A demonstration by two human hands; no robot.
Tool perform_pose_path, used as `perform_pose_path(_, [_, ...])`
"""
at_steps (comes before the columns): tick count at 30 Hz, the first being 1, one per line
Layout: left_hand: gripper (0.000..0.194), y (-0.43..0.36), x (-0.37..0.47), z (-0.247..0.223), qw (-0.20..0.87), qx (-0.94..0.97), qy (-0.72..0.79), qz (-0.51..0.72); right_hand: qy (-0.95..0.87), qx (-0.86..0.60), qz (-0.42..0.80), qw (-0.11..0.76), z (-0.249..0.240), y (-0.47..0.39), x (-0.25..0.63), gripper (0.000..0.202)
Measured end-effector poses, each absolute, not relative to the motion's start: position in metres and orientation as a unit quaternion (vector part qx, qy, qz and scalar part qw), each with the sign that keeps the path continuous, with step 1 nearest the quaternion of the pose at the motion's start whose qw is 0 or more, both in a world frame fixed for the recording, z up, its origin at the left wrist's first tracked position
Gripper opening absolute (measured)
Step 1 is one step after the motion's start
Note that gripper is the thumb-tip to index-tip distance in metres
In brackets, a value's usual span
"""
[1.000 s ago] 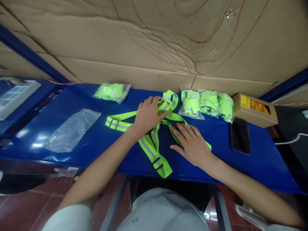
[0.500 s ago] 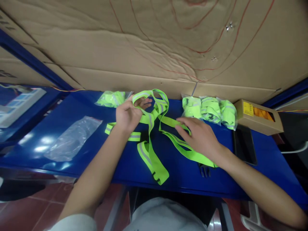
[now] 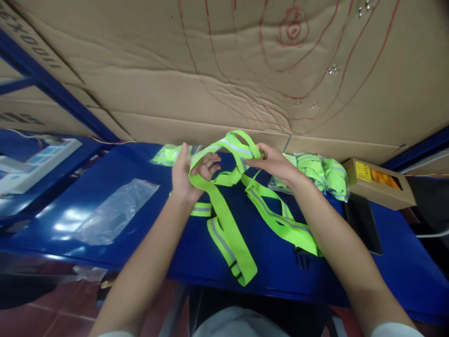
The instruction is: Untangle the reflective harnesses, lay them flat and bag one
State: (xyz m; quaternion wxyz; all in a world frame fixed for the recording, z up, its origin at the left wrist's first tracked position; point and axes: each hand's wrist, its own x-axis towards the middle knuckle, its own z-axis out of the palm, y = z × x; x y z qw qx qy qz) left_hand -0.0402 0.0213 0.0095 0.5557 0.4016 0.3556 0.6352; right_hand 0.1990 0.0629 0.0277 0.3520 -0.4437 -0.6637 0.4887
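Note:
A tangle of neon-green reflective strap [image 3: 228,210] with grey stripes is partly lifted off the blue table, its lower loops trailing on the surface. My left hand [image 3: 187,175] holds a loop across its palm, thumb raised and fingers loosely curled through it. At the top of the tangle, my right hand [image 3: 271,161] pinches the strap between thumb and fingers. A black buckle [image 3: 303,257] lies by the strap's right end, below my right forearm. Part of the strap is hidden behind my left wrist.
Bagged green straps [image 3: 310,171] sit at the back right beside a cardboard box [image 3: 382,182] and a dark phone-like slab [image 3: 363,224]. Another bagged strap [image 3: 168,154] lies back left. An empty plastic bag [image 3: 115,213] is on the left. A cardboard wall [image 3: 157,98] rises behind.
My right hand has moved up and inward from the lower right strands and now pinches the top of the tangle. The loop at my left hand is stretched wider. The view has shifted slightly.

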Motion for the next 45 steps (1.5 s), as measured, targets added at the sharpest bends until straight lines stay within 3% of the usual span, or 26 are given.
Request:
perform_pose_path(4, [0.036, 0.021, -0.041, 0.006, 0.458, 0.49, 0.476, 0.569, -0.665, -0.467, 0.438, 0.384, 0.035, 0.064, 0.216, 0.034])
perform_pose_path(12, [0.021, 0.023, -0.036, -0.015, 0.287, 0.512, 0.558, 0.587, -0.563, -0.432, 0.553, 0.437, 0.041, 0.069, 0.231, 0.032])
perform_pose_path(16, [0.035, 0.026, -0.032, -0.019, 0.352, 0.528, 0.549, 0.544, -0.551, -0.439, 0.554, 0.443, 0.037, 0.071, 0.229, 0.031])
perform_pose_path(20, [0.059, 0.024, -0.029, -0.008, 0.506, 0.488, 0.475, 0.529, -0.562, -0.433, 0.549, 0.442, 0.033, 0.072, 0.228, 0.037])
perform_pose_path(23, [0.067, 0.02, -0.029, 0.0, 0.595, 0.438, 0.417, 0.529, -0.58, -0.413, 0.555, 0.431, 0.031, 0.071, 0.23, 0.039])
perform_pose_path(28, [0.066, 0.019, -0.032, -0.001, 0.642, 0.417, 0.417, 0.49, -0.612, -0.391, 0.549, 0.413, 0.033, 0.068, 0.23, 0.044])
perform_pose_path(34, [0.053, 0.016, -0.034, -0.002, 0.726, 0.441, 0.324, 0.416, -0.544, -0.417, 0.554, 0.473, 0.035, 0.072, 0.228, 0.037])
perform_pose_path(39, [0.044, 0.012, -0.04, 0.0, 0.742, 0.493, 0.298, 0.344, -0.507, -0.432, 0.542, 0.512, 0.031, 0.084, 0.232, 0.043])
perform_pose_path(45, [0.041, 0.01, -0.045, 0.0, 0.754, 0.5, 0.217, 0.366, -0.553, -0.494, 0.48, 0.469, 0.032, 0.087, 0.246, 0.039])
